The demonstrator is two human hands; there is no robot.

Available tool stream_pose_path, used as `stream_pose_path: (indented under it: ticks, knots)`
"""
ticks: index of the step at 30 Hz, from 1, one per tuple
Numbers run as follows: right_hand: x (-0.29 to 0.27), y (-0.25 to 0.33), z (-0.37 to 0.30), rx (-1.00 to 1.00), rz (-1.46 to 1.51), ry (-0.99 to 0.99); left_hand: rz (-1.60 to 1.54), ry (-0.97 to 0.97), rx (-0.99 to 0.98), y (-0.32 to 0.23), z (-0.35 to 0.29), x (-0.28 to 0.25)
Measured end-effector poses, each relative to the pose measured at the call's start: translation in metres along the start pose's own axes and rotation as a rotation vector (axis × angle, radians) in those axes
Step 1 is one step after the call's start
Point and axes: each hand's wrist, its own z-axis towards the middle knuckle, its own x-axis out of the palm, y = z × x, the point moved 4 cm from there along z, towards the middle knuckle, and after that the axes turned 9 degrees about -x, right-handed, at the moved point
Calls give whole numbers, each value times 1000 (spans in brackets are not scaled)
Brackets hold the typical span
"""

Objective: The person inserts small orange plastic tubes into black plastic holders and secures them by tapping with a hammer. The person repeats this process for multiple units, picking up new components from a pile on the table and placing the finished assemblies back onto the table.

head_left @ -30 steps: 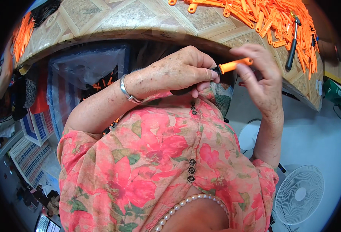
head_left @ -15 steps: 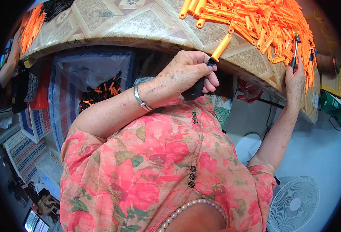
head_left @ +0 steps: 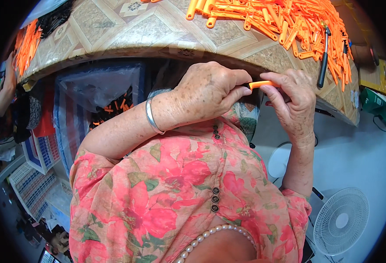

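My left hand [head_left: 217,90], a metal bangle at its wrist, is closed, thumb and forefinger pinching one end of an orange plastic handle [head_left: 265,83]. The dark part joined to that end is mostly hidden by the fingers. At the other end, my right hand [head_left: 292,94] grips the handle between thumb and fingers. Both hands meet in front of my chest, just off the table's near edge. A small hammer-like tool [head_left: 323,65] with a black grip lies beside the orange heap, its grip pointing toward the edge.
A big heap of orange handles [head_left: 289,19] covers the right of the table [head_left: 166,37]. Further orange pieces [head_left: 28,46] and black pieces [head_left: 55,22] lie far left. Below the table is a plastic-lined bin [head_left: 77,90] with orange-and-black pieces. A white fan [head_left: 341,220] stands lower right.
My right hand has let go of the hammer-like tool on the table and come left to grip the orange handle. My left hand has turned, and the handle now lies nearly level.
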Motion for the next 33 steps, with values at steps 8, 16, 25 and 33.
stream_pose_path:
  ticks: [8,16,25,33]
  knots:
    - [10,-15,-4,-113,287,125,-42,166,60,-4,-1,1]
    - [9,-2,-5,5,164,0,114,21,88,-3,-6,4]
    - [-21,-50,-1,66,-5,-279,-331,72,-213,21,-4,14]
    - [-22,-208,-44,555,-520,-91,-1063,91,-601,32,-15,20]
